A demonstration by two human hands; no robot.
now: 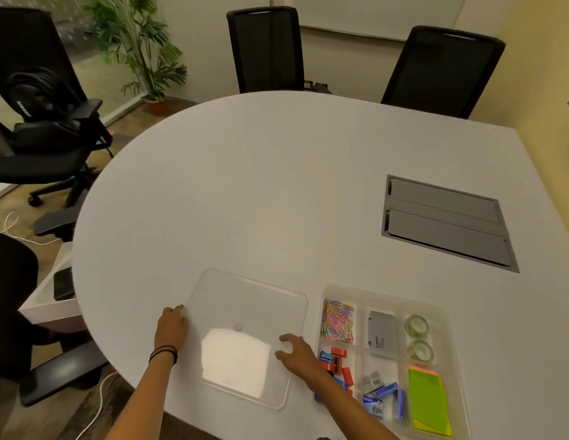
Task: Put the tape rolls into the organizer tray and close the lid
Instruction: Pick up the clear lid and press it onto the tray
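Note:
A clear organizer tray point(321, 315) stands at the table's front right. Two clear tape rolls point(417, 325) point(420, 350) lie in its upper right compartment, one behind the other. The transparent lid point(245, 300) lies flat on the table to the left of the tray. My left hand point(171, 325) touches the lid's left edge with fingers curled over it. My right hand point(296, 352) rests on the lid's right part, fingers spread, next to the tray's left wall.
The tray also holds coloured paper clips point(337, 320), a grey stapler box point(382, 333), red and blue sharpeners point(338, 360), staple boxes point(384, 395) and green sticky notes point(428, 401). A grey cable hatch point(445, 220) sits at the right. Black chairs point(267, 49) ring the white table point(261, 185).

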